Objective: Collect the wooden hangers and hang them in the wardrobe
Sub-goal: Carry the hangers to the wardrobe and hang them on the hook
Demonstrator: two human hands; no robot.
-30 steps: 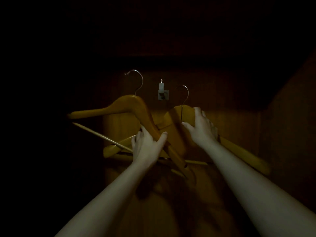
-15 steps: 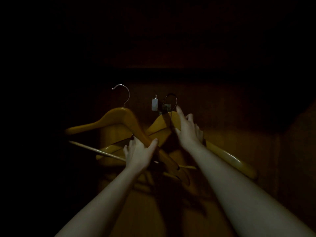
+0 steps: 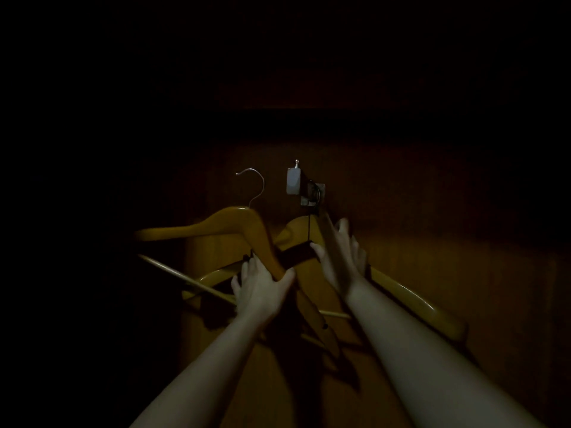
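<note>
Glossy yellow wooden hangers, seemingly two.

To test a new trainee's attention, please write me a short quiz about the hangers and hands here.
1. True or false: the hook of the left hanger sits on the peg.
2. Which hand grips the left hanger? A. left hand B. right hand C. both
3. Fill in: ___ hangers are in view.
Key: 1 false, the hook is free, left of the peg; 2 A, the right hand is at the other hanger; 3 two.
</note>
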